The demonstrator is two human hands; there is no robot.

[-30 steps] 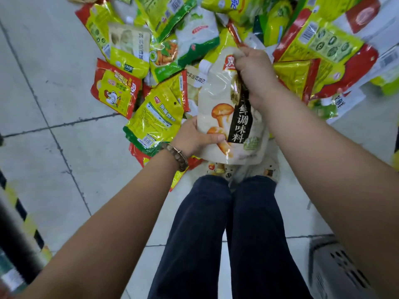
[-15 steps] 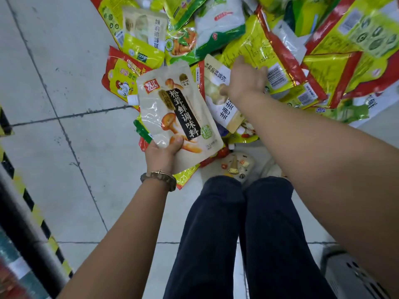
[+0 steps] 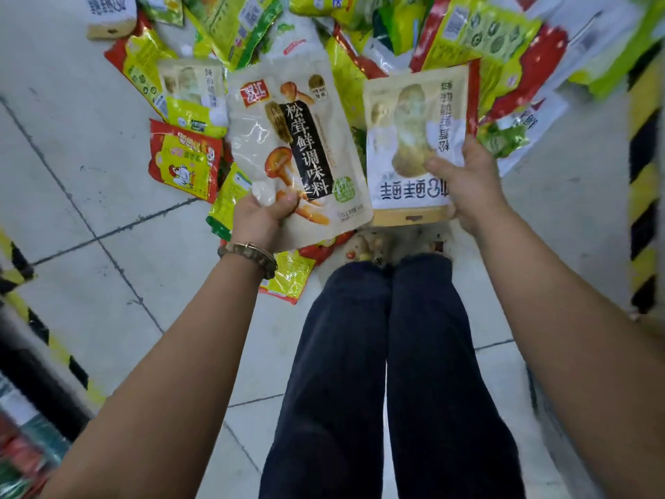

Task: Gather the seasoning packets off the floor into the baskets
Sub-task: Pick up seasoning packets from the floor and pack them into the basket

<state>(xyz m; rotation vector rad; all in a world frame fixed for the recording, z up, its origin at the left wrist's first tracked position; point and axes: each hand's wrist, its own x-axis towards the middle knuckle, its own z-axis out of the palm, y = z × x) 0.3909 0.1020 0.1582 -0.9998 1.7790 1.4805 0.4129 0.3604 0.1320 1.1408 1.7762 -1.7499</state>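
Above the floor (image 3: 90, 217), in front of the knees, the left hand (image 3: 264, 214) curls thumb and fingers round the bottom corner of a white mushroom packet (image 3: 288, 138); the right hand (image 3: 467, 185) grips the lower edge of a pale packet (image 3: 414, 131), its print upside down; both are lifted clear; beyond them a heap of packets (image 3: 230, 19) lies across the tiles; no basket plainly shows; by my reckoning two are picked and most remain.

Left hand (image 3: 264, 216) grips mushroom packet (image 3: 291, 149); right hand (image 3: 467, 185) grips pale packet (image 3: 414, 138); packet pile (image 3: 360, 30) lies far on tiled floor (image 3: 90, 246).
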